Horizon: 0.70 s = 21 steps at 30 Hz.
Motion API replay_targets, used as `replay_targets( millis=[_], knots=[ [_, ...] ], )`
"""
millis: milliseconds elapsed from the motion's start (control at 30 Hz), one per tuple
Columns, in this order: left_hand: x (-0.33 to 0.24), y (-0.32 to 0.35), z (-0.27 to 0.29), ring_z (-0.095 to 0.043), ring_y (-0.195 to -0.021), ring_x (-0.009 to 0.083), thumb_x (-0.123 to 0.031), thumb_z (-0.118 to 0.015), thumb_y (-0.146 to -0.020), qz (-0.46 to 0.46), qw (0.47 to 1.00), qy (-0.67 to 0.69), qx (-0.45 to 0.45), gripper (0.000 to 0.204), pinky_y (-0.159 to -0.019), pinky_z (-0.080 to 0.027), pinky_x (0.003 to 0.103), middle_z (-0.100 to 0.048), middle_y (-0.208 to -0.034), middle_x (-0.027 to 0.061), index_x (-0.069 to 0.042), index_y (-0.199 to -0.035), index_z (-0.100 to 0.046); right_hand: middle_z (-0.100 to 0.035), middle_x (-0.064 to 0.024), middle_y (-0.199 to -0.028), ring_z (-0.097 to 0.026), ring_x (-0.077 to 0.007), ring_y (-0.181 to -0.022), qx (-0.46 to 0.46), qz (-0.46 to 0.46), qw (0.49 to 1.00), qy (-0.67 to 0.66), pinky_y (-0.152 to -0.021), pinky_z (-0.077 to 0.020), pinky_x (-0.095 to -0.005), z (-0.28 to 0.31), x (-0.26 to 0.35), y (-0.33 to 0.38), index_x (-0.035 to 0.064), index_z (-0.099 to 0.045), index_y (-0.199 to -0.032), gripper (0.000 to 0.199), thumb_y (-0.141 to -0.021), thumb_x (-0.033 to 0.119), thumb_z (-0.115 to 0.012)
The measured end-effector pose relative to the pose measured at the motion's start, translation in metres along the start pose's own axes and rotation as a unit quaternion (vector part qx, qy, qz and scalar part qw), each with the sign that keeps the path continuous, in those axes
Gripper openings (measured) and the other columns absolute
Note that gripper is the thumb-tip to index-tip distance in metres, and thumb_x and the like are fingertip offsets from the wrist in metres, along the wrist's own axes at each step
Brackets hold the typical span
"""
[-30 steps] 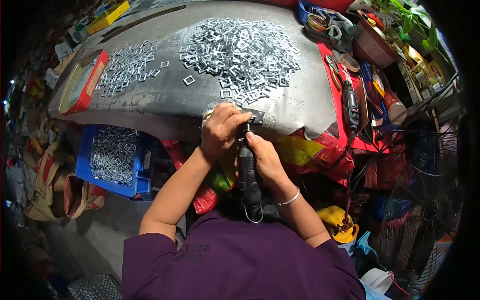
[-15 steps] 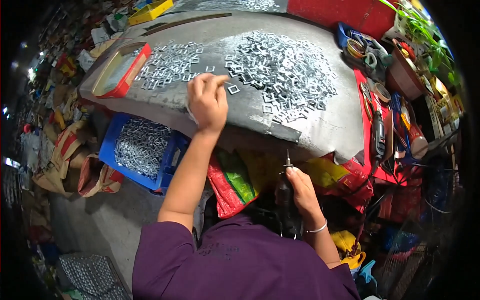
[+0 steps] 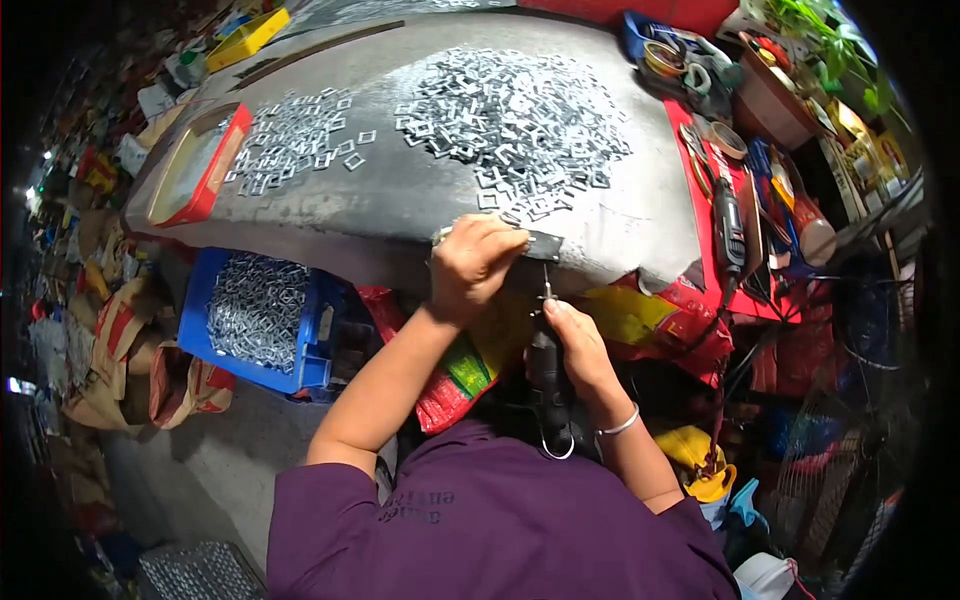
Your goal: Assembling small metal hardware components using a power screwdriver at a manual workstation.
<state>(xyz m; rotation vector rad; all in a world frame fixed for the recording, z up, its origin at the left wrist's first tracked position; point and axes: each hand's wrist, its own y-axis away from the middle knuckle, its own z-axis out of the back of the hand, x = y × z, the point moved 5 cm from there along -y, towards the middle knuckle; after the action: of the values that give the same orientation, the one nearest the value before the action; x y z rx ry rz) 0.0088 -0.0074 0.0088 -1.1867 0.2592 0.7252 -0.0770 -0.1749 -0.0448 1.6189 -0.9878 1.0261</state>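
My right hand (image 3: 582, 352) is closed around a black rotary tool (image 3: 546, 375) held upright below the table's front edge. Its thin metal bit (image 3: 547, 278) points up toward a dark strip (image 3: 545, 244) on that edge. Close by, my left hand (image 3: 472, 268) has its fingers pinched together, tips just left of and above the bit. What they pinch is hidden. Beyond lies a big heap of small square metal frames (image 3: 520, 120). A looser spread of the same frames (image 3: 290, 140) lies to the left, next to a red-rimmed tray (image 3: 212, 165).
A blue crate (image 3: 195, 320) full of metal frames stands below the table's left front. On the right, a second rotary tool (image 3: 728, 235) rests on red sheeting (image 3: 690, 160) with pliers (image 3: 695, 160). A yellow tray (image 3: 247, 38) sits at the far left.
My left hand has moved right and toward me, from above the loose frames to beside the bit. A single frame near its fingertips no longer shows there. The whole view has shifted slightly.
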Motion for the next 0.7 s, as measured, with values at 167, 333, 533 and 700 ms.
replay_targets(
  millis=[167, 333, 533, 700],
  knots=[
    [0.001, 0.008, -0.001, -0.064, -0.088, 0.0242, 0.002, -0.071, -0.079, -0.074, 0.997, -0.014, -0.007, 0.025, -0.086, -0.053, 0.035, -0.073, -0.097, 0.0047, -0.005, -0.104, -0.076, -0.064, -0.0089, -0.067, -0.055, -0.0163, -0.048, 0.019, -0.024, 0.997, -0.077, -0.046, -0.0460, -0.0283, -0.012, 0.007, -0.010, 0.0051, -0.057, -0.094, 0.035, -0.108, 0.035, -0.047],
    [0.003, 0.011, -0.001, -0.064, -0.093, 0.0263, -0.002, -0.069, -0.079, -0.067, 0.998, -0.014, -0.007, 0.028, -0.087, -0.053, 0.037, -0.071, -0.100, 0.0051, -0.007, -0.106, -0.075, -0.064, -0.0101, -0.067, -0.056, -0.0175, -0.046, -0.007, -0.085, 0.989, -0.118, -0.045, -0.0465, -0.0285, -0.023, 0.015, -0.021, 0.0045, -0.057, -0.093, 0.037, -0.108, 0.037, -0.047],
    [0.004, 0.016, -0.002, -0.062, -0.093, 0.0271, -0.003, -0.067, -0.081, -0.072, 0.997, -0.029, -0.010, 0.027, -0.087, -0.053, 0.038, -0.069, -0.101, 0.0059, -0.007, -0.106, -0.075, -0.064, -0.0109, -0.065, -0.056, -0.0181, -0.045, 0.010, -0.067, 0.994, -0.088, -0.044, -0.0465, -0.0290, -0.020, 0.027, -0.018, 0.0036, -0.057, -0.091, 0.040, -0.108, 0.038, -0.046],
    [0.002, 0.015, -0.004, -0.061, -0.094, 0.0275, -0.005, -0.066, -0.081, -0.072, 0.997, -0.035, -0.013, 0.027, -0.086, -0.052, 0.038, -0.068, -0.101, 0.0065, -0.008, -0.107, -0.074, -0.065, -0.0119, -0.068, -0.058, -0.0198, -0.047, 0.036, -0.004, 0.998, -0.059, -0.045, -0.0482, -0.0297, -0.028, 0.027, -0.021, 0.0030, -0.059, -0.092, 0.043, -0.107, 0.042, -0.048]
  ],
)
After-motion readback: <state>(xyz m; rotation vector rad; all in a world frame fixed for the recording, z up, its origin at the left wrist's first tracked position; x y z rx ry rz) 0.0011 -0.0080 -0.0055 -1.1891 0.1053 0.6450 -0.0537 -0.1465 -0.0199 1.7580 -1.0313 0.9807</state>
